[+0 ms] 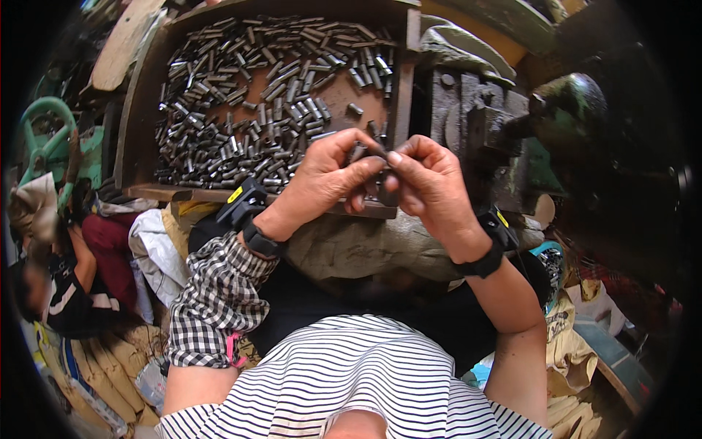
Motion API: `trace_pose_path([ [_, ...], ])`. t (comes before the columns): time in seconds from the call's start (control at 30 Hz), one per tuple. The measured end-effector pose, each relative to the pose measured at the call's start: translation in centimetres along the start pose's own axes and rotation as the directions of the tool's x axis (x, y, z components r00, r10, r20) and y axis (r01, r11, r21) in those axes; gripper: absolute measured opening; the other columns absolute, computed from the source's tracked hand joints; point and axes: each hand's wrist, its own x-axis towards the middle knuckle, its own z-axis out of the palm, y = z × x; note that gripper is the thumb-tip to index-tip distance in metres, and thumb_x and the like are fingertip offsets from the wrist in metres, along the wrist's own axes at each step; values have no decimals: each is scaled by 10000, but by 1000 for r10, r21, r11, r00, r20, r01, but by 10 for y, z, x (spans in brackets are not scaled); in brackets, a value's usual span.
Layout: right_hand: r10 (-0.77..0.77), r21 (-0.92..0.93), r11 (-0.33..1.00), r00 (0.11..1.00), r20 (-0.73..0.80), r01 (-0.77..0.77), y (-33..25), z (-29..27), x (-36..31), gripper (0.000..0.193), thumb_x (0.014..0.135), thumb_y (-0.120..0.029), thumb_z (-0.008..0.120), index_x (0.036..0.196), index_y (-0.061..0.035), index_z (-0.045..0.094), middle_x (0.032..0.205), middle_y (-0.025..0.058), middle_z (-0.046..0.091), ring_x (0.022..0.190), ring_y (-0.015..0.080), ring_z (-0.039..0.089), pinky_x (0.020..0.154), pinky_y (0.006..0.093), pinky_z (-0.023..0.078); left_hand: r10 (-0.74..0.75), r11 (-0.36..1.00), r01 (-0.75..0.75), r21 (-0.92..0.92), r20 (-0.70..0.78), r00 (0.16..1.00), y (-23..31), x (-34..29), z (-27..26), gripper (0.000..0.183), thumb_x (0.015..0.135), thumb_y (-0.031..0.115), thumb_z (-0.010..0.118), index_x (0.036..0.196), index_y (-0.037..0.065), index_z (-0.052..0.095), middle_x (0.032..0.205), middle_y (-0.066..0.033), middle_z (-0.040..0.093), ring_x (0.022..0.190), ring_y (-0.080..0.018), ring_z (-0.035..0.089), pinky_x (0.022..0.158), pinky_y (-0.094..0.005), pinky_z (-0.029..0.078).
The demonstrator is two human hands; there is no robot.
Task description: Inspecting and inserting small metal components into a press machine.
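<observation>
Noting striped shirt (344,373) nearest in the head view. Beyond, observing left hand (325,174) and right hand (436,181) meeting over the near right part of a wooden tray (403,91), with fingers pinching a small, mostly hidden dark piece (381,154) between them. Judging work as being under way on this single piece. Seeing many loose metal cylinders (292,89) lying in the tray; not distinguishing finished from unfinished.
</observation>
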Motion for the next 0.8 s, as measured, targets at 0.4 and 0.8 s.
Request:
trace_pose_path([
  [0.4, -302, -517, 828, 950, -80, 219, -22, 22, -28, 202, 935, -135, 605, 1026, 28, 529, 682, 65, 622, 475, 83, 564, 402, 224, 432, 16, 965, -30, -259, -56, 998, -6, 10, -10, 160, 932, 123, 626, 1039, 6, 604, 813, -43, 637, 612, -90, 602, 516, -192, 491],
  [0.8, -962, -999, 45, -269, -41, -9, -99, -64, -266, 445, 989, -321, 467, 1190, 72, 519, 1084, 183, 589, 928, 258, 623, 781, 341, 531, 70, 997, -75, -14, -209, 975, 9, -21, -3, 197, 903, 139, 666, 1030, 3, 602, 830, -36, 635, 672, -116, 641, 583, -222, 532],
])
